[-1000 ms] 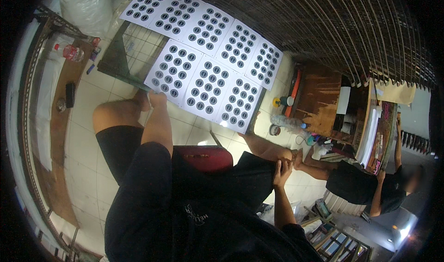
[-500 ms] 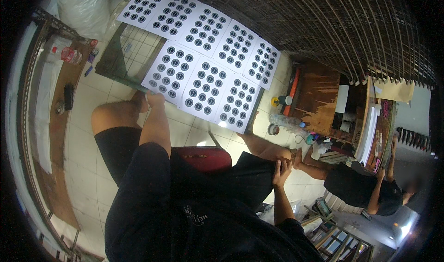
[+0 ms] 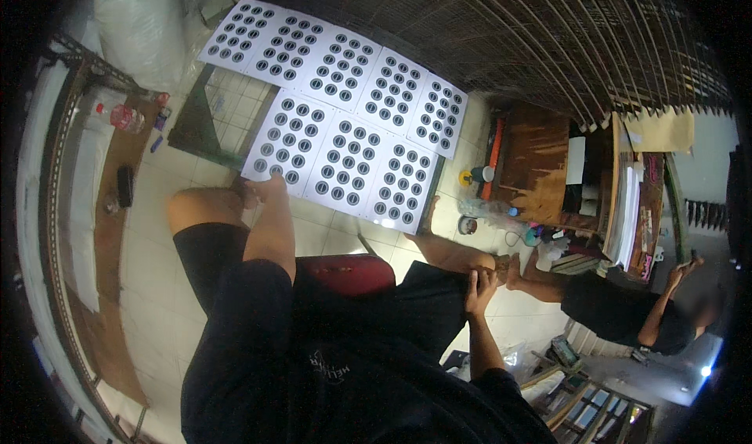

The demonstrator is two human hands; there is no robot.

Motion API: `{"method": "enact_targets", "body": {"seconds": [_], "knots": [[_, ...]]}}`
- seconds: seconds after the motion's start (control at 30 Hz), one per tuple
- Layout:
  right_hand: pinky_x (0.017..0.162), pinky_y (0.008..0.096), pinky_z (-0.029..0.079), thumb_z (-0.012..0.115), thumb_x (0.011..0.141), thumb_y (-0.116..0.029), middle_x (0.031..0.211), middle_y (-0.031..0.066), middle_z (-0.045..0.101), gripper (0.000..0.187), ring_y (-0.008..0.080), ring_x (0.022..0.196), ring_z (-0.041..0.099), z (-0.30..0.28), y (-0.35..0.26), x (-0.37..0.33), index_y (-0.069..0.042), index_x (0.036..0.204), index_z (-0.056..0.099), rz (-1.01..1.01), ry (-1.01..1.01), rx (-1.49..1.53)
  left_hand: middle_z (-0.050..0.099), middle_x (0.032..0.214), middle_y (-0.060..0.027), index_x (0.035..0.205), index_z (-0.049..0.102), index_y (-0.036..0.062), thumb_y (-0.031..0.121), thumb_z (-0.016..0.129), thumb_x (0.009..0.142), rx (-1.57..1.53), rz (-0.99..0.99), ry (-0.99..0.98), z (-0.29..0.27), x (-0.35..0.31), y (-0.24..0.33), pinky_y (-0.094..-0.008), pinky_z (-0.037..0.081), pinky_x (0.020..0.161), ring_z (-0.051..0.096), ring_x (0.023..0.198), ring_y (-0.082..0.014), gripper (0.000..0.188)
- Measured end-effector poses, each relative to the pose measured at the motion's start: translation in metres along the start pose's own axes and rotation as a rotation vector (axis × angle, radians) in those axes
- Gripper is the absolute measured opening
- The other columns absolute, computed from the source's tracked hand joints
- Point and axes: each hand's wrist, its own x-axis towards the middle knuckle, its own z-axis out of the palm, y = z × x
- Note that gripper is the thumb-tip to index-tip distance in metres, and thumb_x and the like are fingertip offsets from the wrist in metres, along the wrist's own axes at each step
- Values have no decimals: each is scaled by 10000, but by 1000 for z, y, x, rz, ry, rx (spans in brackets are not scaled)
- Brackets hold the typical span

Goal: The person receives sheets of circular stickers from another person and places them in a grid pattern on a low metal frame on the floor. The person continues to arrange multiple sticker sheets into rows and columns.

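Note:
White sheets (image 3: 350,115) printed with rows of dark round labels lie side by side in two staggered rows on a low green-framed stand (image 3: 211,150). My left hand (image 3: 268,188) is at the near left corner of the front row, touching or just above the sheet edge. Its fingers are small and partly hidden, so their grip is unclear. My right hand (image 3: 480,289) rests on my right knee, its fingers lying loosely over the leg and dark shorts, with nothing held.
A dark wire rack (image 3: 548,44) rises behind the sheets. To the right are a wooden cabinet (image 3: 535,150), a clear plastic bottle (image 3: 486,208) and a co-worker (image 3: 619,311) in black. A wooden shelf (image 3: 117,256) runs along the left. A red seat (image 3: 345,275) is beneath me.
My left hand has shifted slightly right and nearer along the sheet edge. My right hand stays on the knee. The co-worker's arms have moved away from the cabinet. The view has tilted slightly.

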Motion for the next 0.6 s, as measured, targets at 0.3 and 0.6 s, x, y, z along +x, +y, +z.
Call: {"method": "enact_targets", "body": {"seconds": [0.3,0.6], "knots": [[854,412,366,540,873,-261,989,163,541,275,327,963,495,6,2,-3,-7,970,586,-15,111,180,408,1306,-135,1364,227,67,232,555,852,-864,74,-788,-44,-39,132,-394,384,927,443,1152,-251,630],[781,288,447,569,893,-212,1034,49,570,329,156,913,563,-74,100,32,-35,1165,515,263,616,896,355,1369,-148,1397,260,118,368,470,906,-640,404,-1214,-175,-118,132,-399,288,1021,385,1227,-261,589]]}}
